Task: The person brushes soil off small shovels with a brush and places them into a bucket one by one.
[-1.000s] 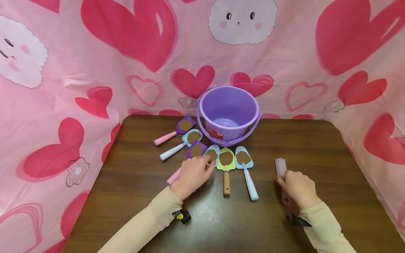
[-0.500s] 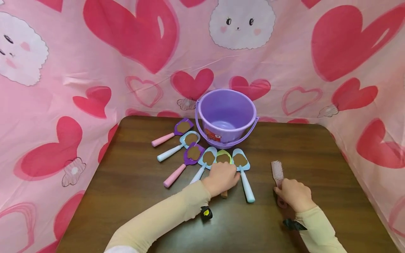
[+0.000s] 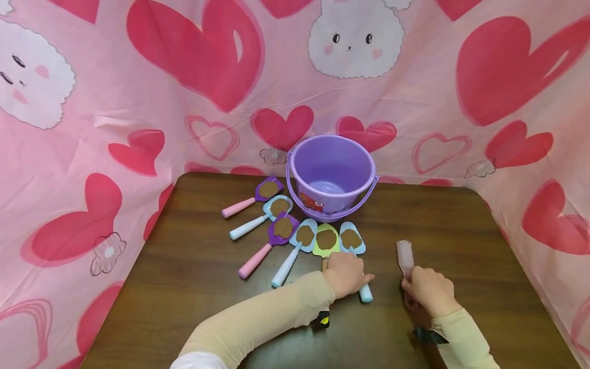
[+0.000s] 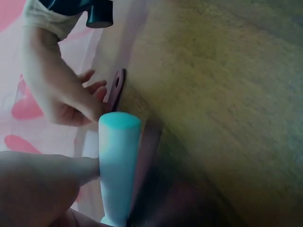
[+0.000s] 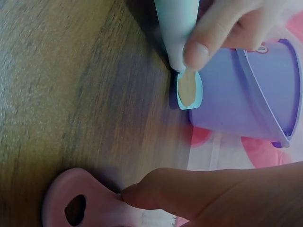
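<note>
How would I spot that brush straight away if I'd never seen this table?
On the table, find the purple bucket at the back, then look right and nearer, past the small shovels. There the right hand grips the pale pink brush. Unlike the small shovels, it has bristles and is apart from them.

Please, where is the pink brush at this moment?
In the head view, the pink brush is on the right side of the table, partly under the right hand, right of the shovels.

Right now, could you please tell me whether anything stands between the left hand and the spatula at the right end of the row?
Nothing visible does: the left hand covers part of that spatula and appears to touch its handle.
</note>
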